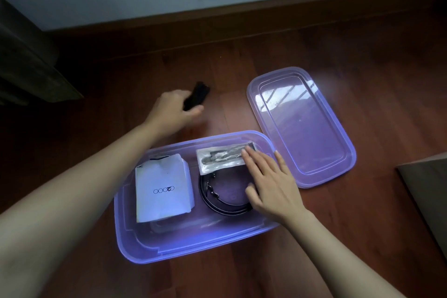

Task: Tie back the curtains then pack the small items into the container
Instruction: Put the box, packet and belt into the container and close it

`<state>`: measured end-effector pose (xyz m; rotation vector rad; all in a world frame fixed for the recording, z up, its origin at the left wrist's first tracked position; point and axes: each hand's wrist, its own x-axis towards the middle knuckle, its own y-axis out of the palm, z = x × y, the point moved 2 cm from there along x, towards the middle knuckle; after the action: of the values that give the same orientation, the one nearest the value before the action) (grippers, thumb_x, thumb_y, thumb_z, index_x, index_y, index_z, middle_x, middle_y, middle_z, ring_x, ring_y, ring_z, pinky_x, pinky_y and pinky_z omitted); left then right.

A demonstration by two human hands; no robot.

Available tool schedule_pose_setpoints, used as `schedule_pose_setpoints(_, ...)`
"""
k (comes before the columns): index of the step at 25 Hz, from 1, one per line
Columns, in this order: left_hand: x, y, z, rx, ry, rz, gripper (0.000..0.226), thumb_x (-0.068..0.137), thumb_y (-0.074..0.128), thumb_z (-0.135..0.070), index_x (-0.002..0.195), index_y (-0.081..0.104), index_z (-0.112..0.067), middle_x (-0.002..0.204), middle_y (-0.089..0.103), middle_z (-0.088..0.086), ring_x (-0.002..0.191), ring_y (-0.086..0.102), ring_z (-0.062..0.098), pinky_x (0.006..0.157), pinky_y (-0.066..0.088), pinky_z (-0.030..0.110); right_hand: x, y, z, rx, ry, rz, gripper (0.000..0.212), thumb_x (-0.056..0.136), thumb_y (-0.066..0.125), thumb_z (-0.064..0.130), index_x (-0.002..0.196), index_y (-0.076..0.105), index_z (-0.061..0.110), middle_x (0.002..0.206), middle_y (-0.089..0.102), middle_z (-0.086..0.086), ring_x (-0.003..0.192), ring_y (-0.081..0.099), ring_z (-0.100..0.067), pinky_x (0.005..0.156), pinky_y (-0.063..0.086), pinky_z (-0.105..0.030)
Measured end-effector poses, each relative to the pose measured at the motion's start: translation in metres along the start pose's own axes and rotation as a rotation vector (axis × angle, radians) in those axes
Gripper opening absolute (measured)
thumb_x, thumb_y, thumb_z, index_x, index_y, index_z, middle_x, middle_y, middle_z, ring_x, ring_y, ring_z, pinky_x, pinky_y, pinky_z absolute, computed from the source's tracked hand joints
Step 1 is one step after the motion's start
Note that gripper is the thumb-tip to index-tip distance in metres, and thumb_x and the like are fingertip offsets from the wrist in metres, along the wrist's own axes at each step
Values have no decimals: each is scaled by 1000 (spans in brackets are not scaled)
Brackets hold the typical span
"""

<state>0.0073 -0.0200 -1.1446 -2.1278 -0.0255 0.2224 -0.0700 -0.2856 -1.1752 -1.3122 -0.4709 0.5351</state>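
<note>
A translucent purple container (135,244) stands open on the wooden floor. Inside lie a white paper pouch (163,189) on the left, a clear packet (221,157) with a dark metal item at the back, and a coiled black belt (226,201) beneath it. My right hand (271,184) lies flat with straight fingers over the packet's right end and the belt. Beyond the container's far edge, my left hand (173,110) grips a small black object (197,95) just above the floor; it is blurred.
The container's purple lid (302,126) lies upside down on the floor to the right, touching the container's far right corner. A dark furniture piece (29,60) stands at the far left, a brown board or box corner (428,196) at the right edge. A skirting board (242,17) lines the wall.
</note>
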Motion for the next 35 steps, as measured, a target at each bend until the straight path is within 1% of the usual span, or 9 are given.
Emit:
schedule_pose_setpoints(3, -58, -2, -56, -233, 406, 206, 40, 71, 57, -50, 84, 66, -13, 72, 55, -4, 65, 47, 6, 59, 34, 12, -4, -15, -9, 615, 190, -272, 46, 86, 36, 19, 129, 47, 11, 132, 48, -3, 123, 42, -10, 110, 25, -21)
schedule_pose_setpoints(7, -108, 42, -87, 342, 543, 496, 35, 82, 54, -40, 95, 62, -8, 95, 62, 10, 85, 57, 29, 66, 38, 31, -13, -12, -44, 872, 1076, -794, 33, 91, 43, 26, 117, 46, 7, 119, 45, -9, 105, 49, -22, 95, 38, -25)
schedule_pose_setpoints(9, -115, 62, -93, 566, 462, 551, 35, 87, 52, -32, 104, 61, -3, 106, 62, 15, 97, 58, 35, 67, 39, 35, -13, -4, -69, 878, 1587, -752, 48, 90, 54, 29, 126, 38, 2, 135, 36, -18, 120, 43, -29, 96, 32, -31)
schedule_pose_setpoints(12, -113, 77, -95, 653, 422, 484, 23, 91, 50, -15, 106, 60, -2, 108, 64, 15, 103, 55, 35, 65, 40, 37, -17, 8, -92, 1013, 1933, -492, 88, 83, 64, 45, 140, 18, -4, 150, 21, -21, 137, 26, -33, 110, 23, -39)
schedule_pose_setpoints(15, -108, 83, -96, 693, 396, 489, 20, 93, 47, -5, 109, 60, -3, 110, 65, 13, 106, 54, 33, 63, 36, 36, -21, 21, -101, 1028, 1912, -397, 100, 76, 71, 47, 143, 17, -4, 152, 22, -18, 135, 32, -36, 112, 28, -46)
schedule_pose_setpoints(19, -109, 80, -99, 633, 364, 524, 30, 96, 49, -23, 110, 60, 0, 112, 64, 17, 106, 58, 38, 70, 44, 39, -21, 11, -104, 862, 1900, -514, 70, 88, 61, 25, 139, 24, -3, 150, 27, -18, 134, 35, -33, 108, 28, -37)
schedule_pose_setpoints(26, -94, 33, -79, -87, 299, -63, 33, 87, 44, -25, 59, 51, -8, 57, 56, 13, 54, 53, 30, 54, 41, 34, 4, -35, -108, 1479, 1408, -1120, 39, 79, 56, -5, 113, 46, 11, 87, 57, 0, 65, 60, -8, 67, 50, -26)
schedule_pose_setpoints(31, -60, -20, -42, -1082, -480, -120, 40, 100, 36, -38, 83, 60, -11, 83, 65, 11, 55, 63, 12, 55, 50, 22, 7, -75, -102, 1695, 940, -695, 33, 86, 49, -1, 113, 60, 14, 90, 72, 4, 79, 68, -12, 79, 55, -29)
schedule_pose_setpoints(35, -80, -60, -10, -1477, -486, -64, 63, 93, 29, -61, 120, 54, -10, 115, 65, 13, 97, 64, 27, 84, 51, 38, 9, -90, -73, 1752, 745, -264, 39, 87, 42, -1, 118, 57, 16, 93, 74, 0, 79, 70, -15, 70, 58, -26)
